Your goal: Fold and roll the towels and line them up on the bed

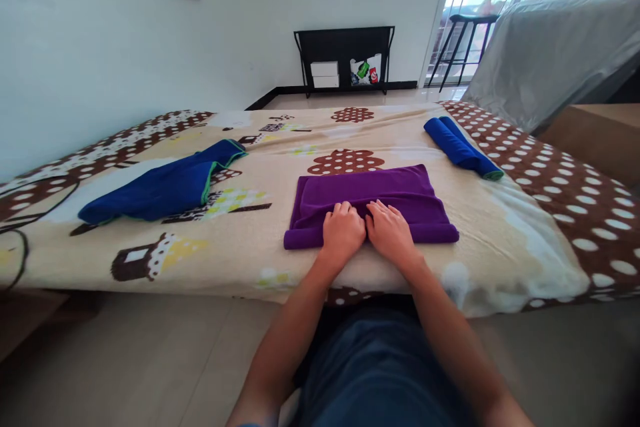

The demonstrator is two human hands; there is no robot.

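A purple towel (373, 195) lies folded flat on the bed (240, 247) near its front edge. Both hands rest side by side on the towel's rolled near edge. My left hand (342, 230) has its fingers curled over the roll. My right hand (389, 229) lies next to it, fingers bent and pressing on the same fold. A loose blue towel with green trim (165, 187) lies crumpled to the left. A rolled blue towel (461, 145) sits at the back right of the bed.
The bed has a patterned beige and brown cover. A black rack (345, 57) with boxes stands against the far wall. A grey covered sofa (550, 47) is at the right, with a wooden surface (600, 133) beside it. Tiled floor lies below the bed.
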